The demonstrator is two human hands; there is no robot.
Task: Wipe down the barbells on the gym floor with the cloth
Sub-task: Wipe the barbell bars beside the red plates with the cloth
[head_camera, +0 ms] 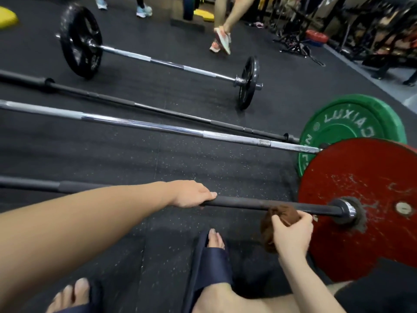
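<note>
The nearest barbell, a dark bar (243, 202), lies across the black rubber floor and ends in a scuffed red plate (370, 184) at the right. My left hand (191, 194) grips this bar near its middle. My right hand (292, 231) holds a bunched brown cloth (282, 213) against the bar, close to the collar by the red plate. Behind it lie a chrome bar (140, 125) and a black bar (126, 102), both running toward a green plate (352, 125). Farthest back sits a chrome barbell (167, 64) with black plates.
My feet in dark slides (209, 256) stand just in front of the near bar. A person's legs and shoes (222, 39) are at the back, beyond the far barbell. Racks and gear (361, 30) crowd the back right; a yellow object (8, 18) lies far left.
</note>
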